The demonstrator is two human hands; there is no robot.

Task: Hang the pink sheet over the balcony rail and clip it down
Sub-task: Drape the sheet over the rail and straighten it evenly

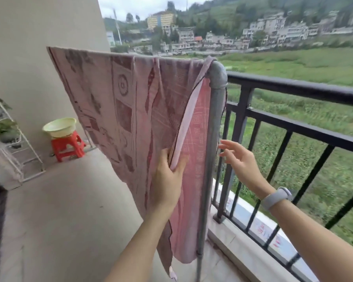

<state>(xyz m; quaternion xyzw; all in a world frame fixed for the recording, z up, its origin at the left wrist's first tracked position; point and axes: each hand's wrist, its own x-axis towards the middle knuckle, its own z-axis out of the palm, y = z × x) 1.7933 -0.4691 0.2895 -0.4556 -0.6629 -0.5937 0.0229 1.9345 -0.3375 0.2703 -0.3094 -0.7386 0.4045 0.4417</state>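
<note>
Both forearms reach toward the grey pipe [214,127]: my left hand [167,178] pinches the pink sheet's [130,102] edge, my right hand [237,159] hangs spread and empty beside it, so unclipped cloth may slide off, I think.

Soft, even daylight under an overcast sky [118,7] fills the scene, casting no hard shadows or glare. Wide-angle distortion bows the black balcony railing [293,88] and the wall [39,27]. Motion blur smears the grass field [314,123] and the frame edges.
</note>
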